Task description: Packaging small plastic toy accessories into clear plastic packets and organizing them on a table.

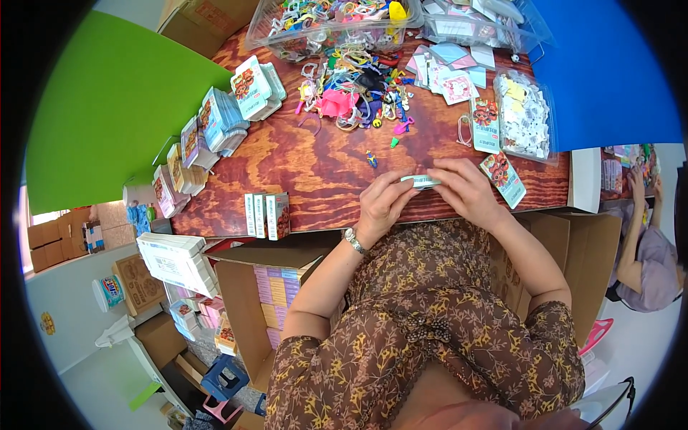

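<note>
I held a small flat box [421,180] between my two hands, right at the near edge of the wooden table [315,172]. My left hand [383,203] pinched its left end with curled fingers, and my right hand [467,190] pinched its right end. So both hands were closed on the same box. The box lay on its side, with its long way going from left to right, from one hand to the other. Its thin edge faced up at me. It sat just above the table, close to my body.

Both hands were just as near to the box, because each one had an end of it.

Just beside my right hand lay a flat card with red flowers [503,178], almost touching my fingers. A second flower card [485,123] stood a bit farther away, next to a clear tub of small white bits [525,115]. To my left, three small boxes [266,215] stood in a row near the table edge, well apart from my left hand. Straight ahead there was bare wood, with one tiny toy piece [371,159] on it. Past that was a big heap of bright plastic rings and clips [355,89].

Below the table edge, on my left, an open brown carton [247,315] held rows of packed boxes.
</note>
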Motion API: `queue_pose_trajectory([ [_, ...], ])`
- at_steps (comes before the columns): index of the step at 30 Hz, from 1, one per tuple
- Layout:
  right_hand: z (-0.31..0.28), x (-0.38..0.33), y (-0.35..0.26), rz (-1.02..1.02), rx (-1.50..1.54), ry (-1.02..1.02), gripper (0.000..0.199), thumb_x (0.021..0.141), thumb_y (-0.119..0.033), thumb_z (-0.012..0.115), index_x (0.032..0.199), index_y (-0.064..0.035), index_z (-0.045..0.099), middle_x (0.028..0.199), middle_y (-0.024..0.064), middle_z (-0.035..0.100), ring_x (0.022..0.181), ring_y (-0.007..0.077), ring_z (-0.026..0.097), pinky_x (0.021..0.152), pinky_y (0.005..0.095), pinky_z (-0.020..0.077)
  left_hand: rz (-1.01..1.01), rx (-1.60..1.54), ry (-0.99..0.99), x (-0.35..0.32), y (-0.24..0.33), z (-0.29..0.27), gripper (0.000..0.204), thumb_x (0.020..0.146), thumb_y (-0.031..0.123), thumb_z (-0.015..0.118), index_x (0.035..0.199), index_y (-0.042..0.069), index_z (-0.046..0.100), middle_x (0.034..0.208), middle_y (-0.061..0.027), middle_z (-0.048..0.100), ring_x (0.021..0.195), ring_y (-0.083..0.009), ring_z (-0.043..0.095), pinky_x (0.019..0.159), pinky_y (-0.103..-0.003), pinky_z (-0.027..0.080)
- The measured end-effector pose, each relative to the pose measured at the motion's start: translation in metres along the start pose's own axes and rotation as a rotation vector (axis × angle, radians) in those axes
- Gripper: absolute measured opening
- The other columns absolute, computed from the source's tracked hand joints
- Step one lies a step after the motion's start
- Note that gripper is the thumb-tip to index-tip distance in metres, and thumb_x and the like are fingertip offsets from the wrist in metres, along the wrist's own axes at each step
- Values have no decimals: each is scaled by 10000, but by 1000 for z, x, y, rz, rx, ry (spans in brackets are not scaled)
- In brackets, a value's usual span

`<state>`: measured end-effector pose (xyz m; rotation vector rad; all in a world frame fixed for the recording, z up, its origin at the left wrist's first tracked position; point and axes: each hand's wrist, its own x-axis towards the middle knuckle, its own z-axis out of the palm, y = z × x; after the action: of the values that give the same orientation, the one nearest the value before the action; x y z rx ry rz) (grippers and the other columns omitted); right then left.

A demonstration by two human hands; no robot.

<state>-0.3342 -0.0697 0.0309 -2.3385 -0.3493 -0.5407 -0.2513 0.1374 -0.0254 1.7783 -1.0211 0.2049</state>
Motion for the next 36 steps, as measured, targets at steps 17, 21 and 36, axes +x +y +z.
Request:
queue_pose_trajectory([
  [17, 1, -9, 4, -244, -297, -59, 300, 771, -92, 661, 1059, -14, 693, 1115, 108, 673, 997, 264, 674, 855, 362, 578, 190, 125, -36, 8, 9, -2, 301, 779, 20, 807, 1048, 37, 674, 1110, -161, 687, 892, -321, 713, 704, -379, 592],
  [21, 9, -14, 5, -260, -358, 3, 269, 780, -93, 673, 1037, -19, 695, 1108, 103, 673, 1003, 266, 674, 829, 357, 587, 192, 143, -55, 6, 5, -4, 307, 775, 18, 809, 1050, 42, 675, 1130, -166, 678, 898, -320, 711, 709, -377, 590],
  [36, 21, -20, 15, -145, -135, 23, 277, 819, -28, 701, 1096, -17, 688, 1078, 129, 653, 922, 288, 654, 793, 375, 557, -114, -129, -46, -1, -2, 0, 209, 799, -23, 786, 996, 14, 726, 1071, -150, 707, 929, -284, 708, 763, -342, 577],
])
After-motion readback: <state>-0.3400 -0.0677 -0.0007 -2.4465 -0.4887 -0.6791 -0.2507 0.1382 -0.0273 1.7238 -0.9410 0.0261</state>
